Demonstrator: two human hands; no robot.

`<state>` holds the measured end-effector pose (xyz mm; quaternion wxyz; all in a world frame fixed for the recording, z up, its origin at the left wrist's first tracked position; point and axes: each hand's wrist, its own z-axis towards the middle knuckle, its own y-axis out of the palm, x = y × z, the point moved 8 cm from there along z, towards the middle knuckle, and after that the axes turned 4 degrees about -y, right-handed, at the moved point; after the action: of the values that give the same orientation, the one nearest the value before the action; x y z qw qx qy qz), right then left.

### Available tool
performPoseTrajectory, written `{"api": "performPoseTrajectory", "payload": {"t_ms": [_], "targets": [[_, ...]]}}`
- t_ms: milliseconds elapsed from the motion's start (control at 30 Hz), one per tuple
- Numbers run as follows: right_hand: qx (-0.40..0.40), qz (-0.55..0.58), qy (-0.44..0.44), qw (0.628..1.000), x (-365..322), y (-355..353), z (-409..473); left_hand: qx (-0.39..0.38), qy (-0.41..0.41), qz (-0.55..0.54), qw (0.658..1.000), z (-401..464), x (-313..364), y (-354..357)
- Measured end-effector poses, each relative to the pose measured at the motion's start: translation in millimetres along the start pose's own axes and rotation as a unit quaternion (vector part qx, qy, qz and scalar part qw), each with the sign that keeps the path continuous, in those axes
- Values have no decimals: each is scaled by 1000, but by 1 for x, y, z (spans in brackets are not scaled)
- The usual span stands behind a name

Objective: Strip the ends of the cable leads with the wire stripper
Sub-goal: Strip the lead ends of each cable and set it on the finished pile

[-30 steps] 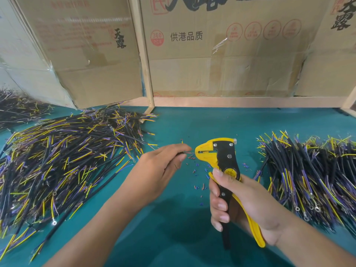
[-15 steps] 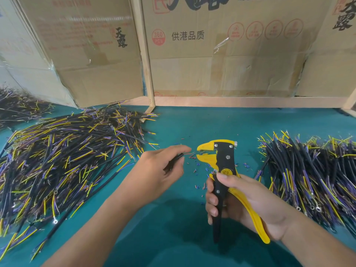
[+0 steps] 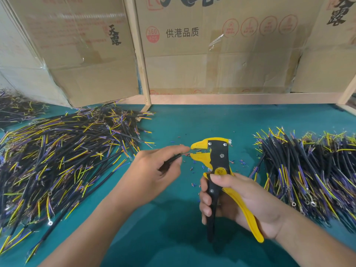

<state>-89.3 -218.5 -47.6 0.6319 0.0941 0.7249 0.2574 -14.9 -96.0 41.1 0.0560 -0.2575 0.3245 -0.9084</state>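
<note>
Yellow wire stripper (image 3: 215, 157) stands upright in my right hand (image 3: 240, 201), fingers curled round its handles; my left hand (image 3: 154, 170) pinches one cable lead (image 3: 174, 158), feeding its tip into the open jaws.

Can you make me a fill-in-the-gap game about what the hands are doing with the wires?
1. The right hand holds the ____ and black stripper.
2. The left hand pinches a black ____ at the stripper's mouth.
3. The table is covered in ____ cloth.
4. Behind the table stand cardboard ____.

Missing words: yellow; cable; teal; boxes
</note>
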Motion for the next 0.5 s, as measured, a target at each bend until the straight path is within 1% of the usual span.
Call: {"api": "performPoseTrajectory", "payload": {"t_ms": [233,500], "targets": [[-27,-6,-2,1000,-2,5,-2,-3,5,5,1000,2,-1,1],[-45,-19,2,999,-1,8,-3,-33,-3,10,999,1,-1,4]]}}
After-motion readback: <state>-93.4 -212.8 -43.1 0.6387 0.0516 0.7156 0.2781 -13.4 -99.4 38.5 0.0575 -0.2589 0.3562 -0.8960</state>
